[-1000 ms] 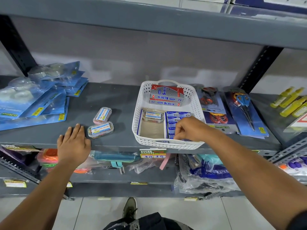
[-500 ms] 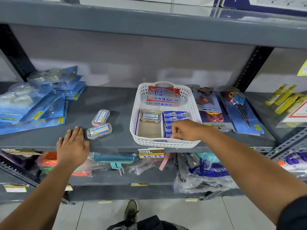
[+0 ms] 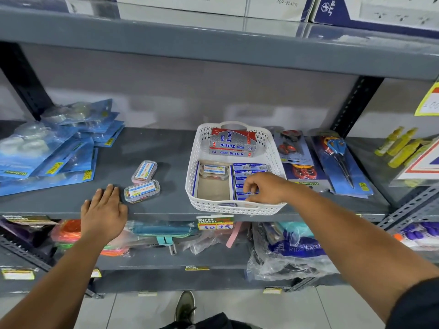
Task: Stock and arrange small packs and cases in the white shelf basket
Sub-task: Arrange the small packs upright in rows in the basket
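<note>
Inside white basket (image 3: 273, 153): "Softek" boxes (image 3: 234, 143); right hand (image 3: 267, 188) pinching blue packs (image 3: 247, 173); left hand (image 3: 103, 213) flat, empty.

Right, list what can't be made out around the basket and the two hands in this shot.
Head view only:
- Right hand: whether the fingers pinch a small blue pack or just touch it; the hand covers the contact.
- Front packs in the white basket: hidden by that hand.
- Clear cases by the left hand: label print too small.
- Boxes on the top shelf: cut by the frame edge.
</note>
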A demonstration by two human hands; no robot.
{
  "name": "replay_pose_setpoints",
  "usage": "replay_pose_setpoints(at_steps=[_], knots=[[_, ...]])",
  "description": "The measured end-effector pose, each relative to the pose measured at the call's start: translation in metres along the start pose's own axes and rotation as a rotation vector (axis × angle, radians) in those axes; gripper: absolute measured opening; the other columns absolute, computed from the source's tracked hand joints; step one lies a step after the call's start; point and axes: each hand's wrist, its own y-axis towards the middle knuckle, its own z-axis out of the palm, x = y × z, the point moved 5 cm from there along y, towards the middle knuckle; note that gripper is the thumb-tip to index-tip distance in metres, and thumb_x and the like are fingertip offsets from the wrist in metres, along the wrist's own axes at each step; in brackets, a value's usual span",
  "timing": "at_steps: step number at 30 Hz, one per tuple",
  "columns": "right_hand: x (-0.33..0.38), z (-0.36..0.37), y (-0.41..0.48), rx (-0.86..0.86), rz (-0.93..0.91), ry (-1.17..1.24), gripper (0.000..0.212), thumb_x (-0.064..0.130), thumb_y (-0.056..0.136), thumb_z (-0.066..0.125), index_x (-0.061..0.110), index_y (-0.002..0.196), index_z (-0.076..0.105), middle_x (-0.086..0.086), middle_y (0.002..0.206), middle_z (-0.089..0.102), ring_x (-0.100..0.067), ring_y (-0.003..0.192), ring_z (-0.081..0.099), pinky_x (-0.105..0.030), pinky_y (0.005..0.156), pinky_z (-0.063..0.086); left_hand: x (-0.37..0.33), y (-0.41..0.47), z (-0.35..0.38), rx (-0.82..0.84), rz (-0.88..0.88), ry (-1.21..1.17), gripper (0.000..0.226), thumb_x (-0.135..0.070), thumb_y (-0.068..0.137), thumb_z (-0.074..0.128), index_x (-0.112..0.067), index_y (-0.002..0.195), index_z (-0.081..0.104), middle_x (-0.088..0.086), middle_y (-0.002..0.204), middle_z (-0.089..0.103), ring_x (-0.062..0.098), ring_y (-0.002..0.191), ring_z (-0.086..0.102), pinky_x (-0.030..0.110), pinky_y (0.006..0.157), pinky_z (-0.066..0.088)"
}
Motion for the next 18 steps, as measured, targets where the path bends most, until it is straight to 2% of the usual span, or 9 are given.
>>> replay_pose_setpoints(at_steps=[4, 7, 11, 15, 18], knots=[[-0.001, -0.001, 0.000, -0.041, -0.003, 0.010, 0.015, 0.025, 0.083, 0.074, 0.015, 0.093, 0.068, -0.003, 0.095, 0.070, -0.017, 0.087, 0.064, -0.029, 0.078, 0.051, 0.000, 0.001, 0.003, -0.004, -0.008, -0.003, 0.070, -0.039, 0.081, 0.016, -0.012, 0.142, 0.035, 0.008, 0.156, 0.030, 0.031, 0.143, 0.024, 0.053, 0.114, 0.018], [-0.005, -0.004, -0.001, -0.087, 0.020, 0.074, 0.014, 0.028, 0.088, 0.069, 0.017, 0.097, 0.069, 0.004, 0.089, 0.068, -0.010, 0.081, 0.063, -0.023, 0.074, 0.050, 0.000, 0.001, 0.003, -0.017, -0.007, -0.004, 0.070, -0.039, 0.081, 0.017, -0.011, 0.141, 0.037, 0.008, 0.155, 0.032, 0.032, 0.143, 0.025, 0.054, 0.114, 0.019], [-0.003, -0.008, -0.004, -0.116, 0.000, -0.018, 0.015, 0.029, 0.090, 0.066, 0.019, 0.100, 0.070, 0.003, 0.095, 0.074, -0.012, 0.087, 0.067, -0.033, 0.085, 0.055, 0.000, 0.002, 0.002, -0.022, -0.009, -0.001, 0.069, -0.038, 0.080, 0.018, -0.010, 0.140, 0.038, 0.008, 0.154, 0.033, 0.032, 0.142, 0.026, 0.054, 0.113, 0.020], [0.004, -0.013, -0.010, -0.193, -0.068, -0.163, 0.030, 0.036, 0.092, 0.061, 0.022, 0.119, 0.064, 0.001, 0.112, 0.072, -0.020, 0.103, 0.065, -0.036, 0.093, 0.052, 0.000, 0.003, 0.003, -0.029, -0.009, 0.000, 0.069, -0.038, 0.080, 0.018, -0.010, 0.139, 0.040, 0.008, 0.153, 0.035, 0.032, 0.141, 0.027, 0.054, 0.112, 0.021], [-0.003, -0.021, -0.011, -0.286, -0.038, -0.134, 0.043, 0.028, 0.098, 0.051, 0.016, 0.139, 0.047, -0.009, 0.125, 0.060, -0.028, 0.111, 0.059, -0.039, 0.097, 0.048, 0.001, 0.003, 0.004, -0.036, -0.001, 0.002, 0.069, -0.038, 0.080, 0.018, -0.008, 0.137, 0.042, 0.010, 0.152, 0.037, 0.033, 0.140, 0.030, 0.055, 0.110, 0.023]])
